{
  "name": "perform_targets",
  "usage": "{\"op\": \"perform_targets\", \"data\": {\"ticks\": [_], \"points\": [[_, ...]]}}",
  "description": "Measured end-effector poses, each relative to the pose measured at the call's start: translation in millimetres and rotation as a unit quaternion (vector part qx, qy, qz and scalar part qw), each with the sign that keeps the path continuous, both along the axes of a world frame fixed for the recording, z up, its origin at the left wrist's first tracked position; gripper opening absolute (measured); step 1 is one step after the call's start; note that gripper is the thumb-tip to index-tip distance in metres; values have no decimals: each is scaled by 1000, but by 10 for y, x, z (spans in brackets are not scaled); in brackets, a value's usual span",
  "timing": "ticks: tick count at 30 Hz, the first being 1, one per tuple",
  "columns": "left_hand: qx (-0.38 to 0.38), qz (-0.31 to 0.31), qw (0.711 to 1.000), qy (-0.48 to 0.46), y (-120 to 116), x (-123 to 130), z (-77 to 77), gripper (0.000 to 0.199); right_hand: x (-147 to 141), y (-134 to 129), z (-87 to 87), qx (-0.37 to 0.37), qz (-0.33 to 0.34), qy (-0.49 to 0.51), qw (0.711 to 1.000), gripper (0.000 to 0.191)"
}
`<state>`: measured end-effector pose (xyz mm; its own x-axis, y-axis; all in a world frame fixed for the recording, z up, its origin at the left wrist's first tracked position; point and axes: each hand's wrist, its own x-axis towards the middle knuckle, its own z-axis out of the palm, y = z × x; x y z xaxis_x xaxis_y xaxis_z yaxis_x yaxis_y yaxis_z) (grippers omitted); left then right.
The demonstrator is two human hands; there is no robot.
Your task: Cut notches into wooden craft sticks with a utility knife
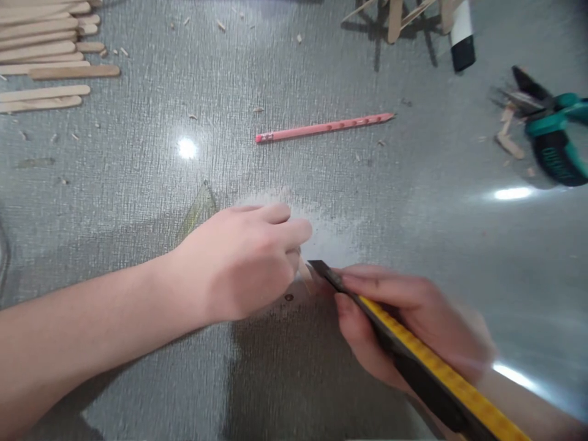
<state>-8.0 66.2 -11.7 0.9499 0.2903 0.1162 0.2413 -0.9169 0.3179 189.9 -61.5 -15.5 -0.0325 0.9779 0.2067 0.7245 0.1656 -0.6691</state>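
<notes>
My left hand (243, 260) is closed on a small wooden stick piece (305, 274), whose end sticks out below the fingertips. A yellow and black utility knife (413, 349) lies in the grip of my right hand (404, 318). Its dark blade points up and left, close beside the stick piece; whether they touch cannot be made out. Under and behind my left hand is a whitish patch (335, 236) on the grey table, and part of a clear, yellowish triangular object (198, 211) shows behind the wrist.
A pink pencil (326, 127) lies beyond my hands. Craft sticks (41, 37) are piled at the upper left. Teal and black pliers (551, 131) lie at the right by wood scraps. A wooden stick structure (395, 18) and a white, black-ended object (462, 37) are at the top.
</notes>
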Motion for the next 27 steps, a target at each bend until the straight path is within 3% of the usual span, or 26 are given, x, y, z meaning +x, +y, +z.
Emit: {"op": "perform_targets", "data": {"ticks": [6, 21, 27], "points": [[3, -1, 1000, -11, -7, -2, 3, 26, -19, 114, 43, 41, 58, -51, 996, 19], [24, 9, 1000, 1, -20, 7, 25, 30, -38, 115, 68, 54, 69, -37, 995, 21], [57, 42, 998, -5, -97, 32, 61, 33, -84, 104, 158, 1, 65, -49, 997, 21]]}}
